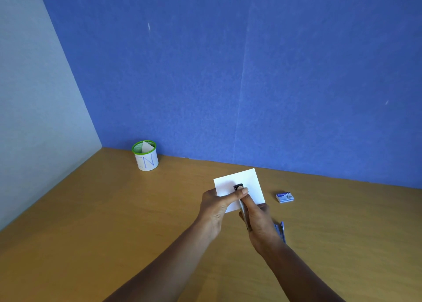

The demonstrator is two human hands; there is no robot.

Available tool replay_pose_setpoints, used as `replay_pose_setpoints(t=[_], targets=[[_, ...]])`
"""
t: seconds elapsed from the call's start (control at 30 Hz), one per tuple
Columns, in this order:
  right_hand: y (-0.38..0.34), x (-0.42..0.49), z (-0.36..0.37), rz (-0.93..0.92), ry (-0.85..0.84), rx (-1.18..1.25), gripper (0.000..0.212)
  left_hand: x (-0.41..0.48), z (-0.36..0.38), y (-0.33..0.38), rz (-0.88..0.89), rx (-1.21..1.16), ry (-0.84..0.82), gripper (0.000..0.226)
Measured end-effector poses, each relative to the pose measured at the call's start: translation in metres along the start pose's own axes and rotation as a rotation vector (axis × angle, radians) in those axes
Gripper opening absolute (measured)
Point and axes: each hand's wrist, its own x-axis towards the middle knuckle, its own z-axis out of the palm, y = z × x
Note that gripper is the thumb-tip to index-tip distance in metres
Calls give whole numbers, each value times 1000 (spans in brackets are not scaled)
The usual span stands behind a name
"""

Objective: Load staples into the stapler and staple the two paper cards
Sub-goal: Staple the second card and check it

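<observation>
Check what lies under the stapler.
A white card lies on the table under the black head of the stapler. The left hand and right hand, both holding the stapler, cover the card's near edge; whether two cards are stacked cannot be seen.

A brown wooden table (114, 210); toward its back left corner stands a white cup (147, 161) with a green rim; a white paper card (251, 183) lies mid-table; to its right, apart, a small staple box (284, 197); nearer, a blue object (281, 229), partly hidden.

Left hand (214, 207), right hand (259, 221) curled, close together; forearms converging.
</observation>
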Motion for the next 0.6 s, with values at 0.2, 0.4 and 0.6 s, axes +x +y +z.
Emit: replay_pose_setpoints(t=[0.2,0.4,0.6], targets=[[0,1,0,14,2,-14,20,1,1,4,-17,-39,34,31],[0,-1,2,-2,-4,-12,16,1,0,6,-32,-80,28,32],[-2,-2,2,-21,10,-11,17,-1,2,8,-21,-99,25,31]])
